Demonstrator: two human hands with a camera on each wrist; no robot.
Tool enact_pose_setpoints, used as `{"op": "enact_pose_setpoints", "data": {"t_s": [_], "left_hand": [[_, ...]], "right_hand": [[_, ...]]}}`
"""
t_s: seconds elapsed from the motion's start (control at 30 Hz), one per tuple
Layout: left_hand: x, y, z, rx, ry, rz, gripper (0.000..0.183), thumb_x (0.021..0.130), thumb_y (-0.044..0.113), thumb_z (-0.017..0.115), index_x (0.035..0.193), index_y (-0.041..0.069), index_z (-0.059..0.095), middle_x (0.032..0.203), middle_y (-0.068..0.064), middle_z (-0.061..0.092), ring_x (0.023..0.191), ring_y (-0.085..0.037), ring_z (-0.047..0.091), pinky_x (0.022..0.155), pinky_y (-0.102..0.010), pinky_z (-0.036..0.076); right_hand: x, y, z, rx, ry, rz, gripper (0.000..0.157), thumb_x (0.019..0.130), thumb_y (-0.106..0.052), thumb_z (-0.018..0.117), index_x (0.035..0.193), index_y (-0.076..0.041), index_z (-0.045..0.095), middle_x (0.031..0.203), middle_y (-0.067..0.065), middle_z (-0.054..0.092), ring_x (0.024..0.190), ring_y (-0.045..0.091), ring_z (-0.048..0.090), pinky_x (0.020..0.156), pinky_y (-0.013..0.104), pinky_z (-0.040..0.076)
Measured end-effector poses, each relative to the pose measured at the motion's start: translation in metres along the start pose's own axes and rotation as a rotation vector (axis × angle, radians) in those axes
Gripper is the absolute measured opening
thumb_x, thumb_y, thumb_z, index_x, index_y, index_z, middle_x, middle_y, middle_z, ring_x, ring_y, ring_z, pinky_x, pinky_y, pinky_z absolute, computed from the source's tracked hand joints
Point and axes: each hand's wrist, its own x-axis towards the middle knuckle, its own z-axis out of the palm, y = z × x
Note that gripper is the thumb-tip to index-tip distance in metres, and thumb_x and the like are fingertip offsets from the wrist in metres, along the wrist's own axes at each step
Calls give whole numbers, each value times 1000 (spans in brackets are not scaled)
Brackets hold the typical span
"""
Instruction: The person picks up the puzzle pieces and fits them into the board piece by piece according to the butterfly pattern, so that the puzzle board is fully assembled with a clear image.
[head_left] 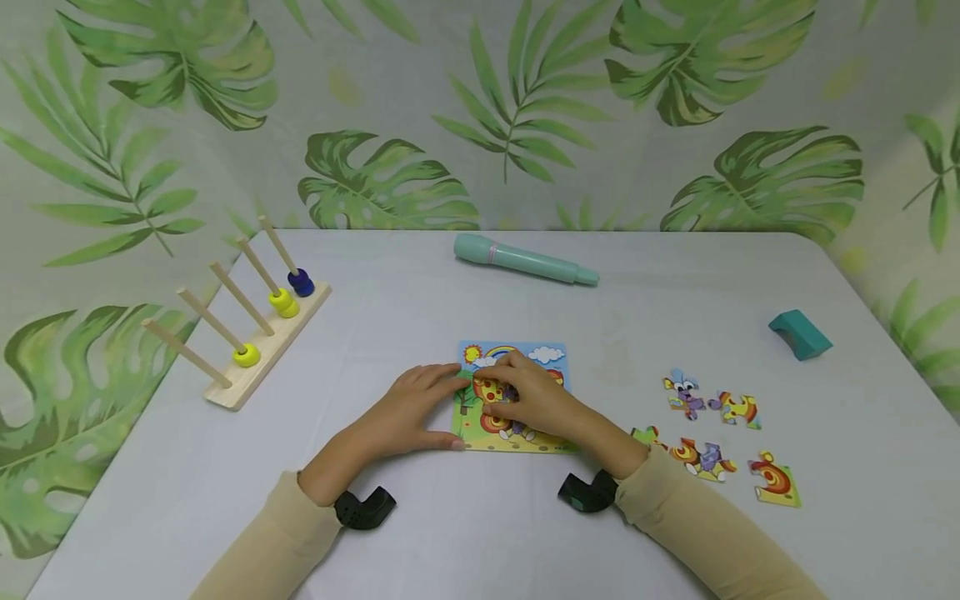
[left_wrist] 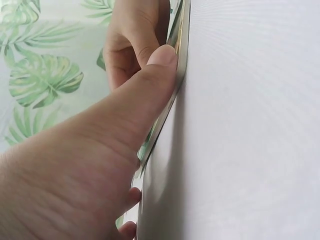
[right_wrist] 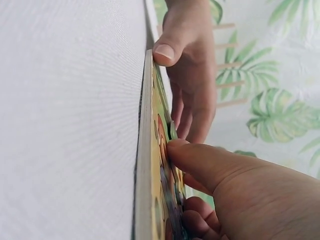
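A jigsaw puzzle board (head_left: 551,442) with a sun, rainbow and clouds lies flat on the table. My left hand (head_left: 408,412) rests at its left side, thumb on the lower left corner and fingers spread near the upper left. Over the middle of the board, my right hand (head_left: 536,400) pinches a puzzle piece (head_left: 489,390) between thumb and fingers, and the piece is partly covered by them. In the right wrist view the right thumb (right_wrist: 195,155) presses at the picture surface, where a thin piece edge (right_wrist: 173,131) stands slightly raised.
Several loose puzzle pieces (head_left: 738,410) lie to the right, one partly behind the right forearm. A wooden peg stand (head_left: 273,354) with yellow and blue beads is at the left. Further back is a teal toy microphone (head_left: 525,260); a teal arch block (head_left: 801,335) sits far right.
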Motion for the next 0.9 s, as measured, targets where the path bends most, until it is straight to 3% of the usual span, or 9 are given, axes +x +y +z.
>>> {"op": "enact_pose_setpoints", "data": {"t_s": [0.4,0.53,0.73,0.9], "left_hand": [[0,1,0,2,16,15,78,73,65,56,135,21,41,141,-5,31,128,-26,25,103,-43,16],[0,1,0,4,11,9,78,73,65,56,135,21,40,142,-4,30,128,-26,24,104,-43,15],[-1,3,0,8,10,4,80,72,65,57,135,19,41,142,-5,29,128,-25,23,104,-42,15],[-2,8,1,16,20,14,81,72,63,59,135,15,40,141,-8,29,128,-25,24,103,-43,15]], "right_hand": [[-2,5,-4,99,32,45,38,82,-23,67,118,-15,58,116,3,44,98,15,46,81,32,42],[-2,4,-6,59,60,56,38,80,-20,69,117,-13,59,117,4,45,103,19,44,85,37,42],[-2,5,-6,-141,89,46,44,79,-35,68,119,-19,59,133,8,40,122,30,30,96,53,20],[-1,8,-7,-143,46,39,47,80,-37,66,123,-23,56,139,7,35,129,30,22,100,57,8]]}}
